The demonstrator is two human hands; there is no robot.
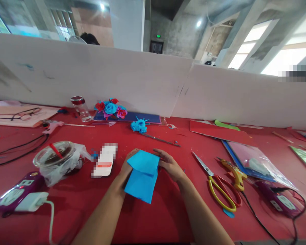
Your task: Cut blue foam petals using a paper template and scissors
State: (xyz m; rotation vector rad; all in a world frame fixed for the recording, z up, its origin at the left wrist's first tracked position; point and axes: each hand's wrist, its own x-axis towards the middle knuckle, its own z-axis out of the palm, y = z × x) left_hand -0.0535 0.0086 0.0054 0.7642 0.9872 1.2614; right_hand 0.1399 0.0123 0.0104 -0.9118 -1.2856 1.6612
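A folded sheet of blue paper (142,180) is held up over the red table, its upper flap creased across the middle. My left hand (127,166) grips its left side, with most of the fingers hidden behind the paper. On the upper right edge, my right hand (170,165) has its fingers closed on the sheet. Just beyond the hands lies a blue paper flower (139,126) on a thin dark stem (160,139). Scissors (219,185) with red and yellow handles lie open to the right of my right hand.
A phone (105,160) and a bagged drink cup (58,160) are on the left, near a purple power strip (21,190). A yellow glue gun (236,173) lies right. Behind stand a glass bottle (83,109) and paper roses (110,108), before a white partition (117,78).
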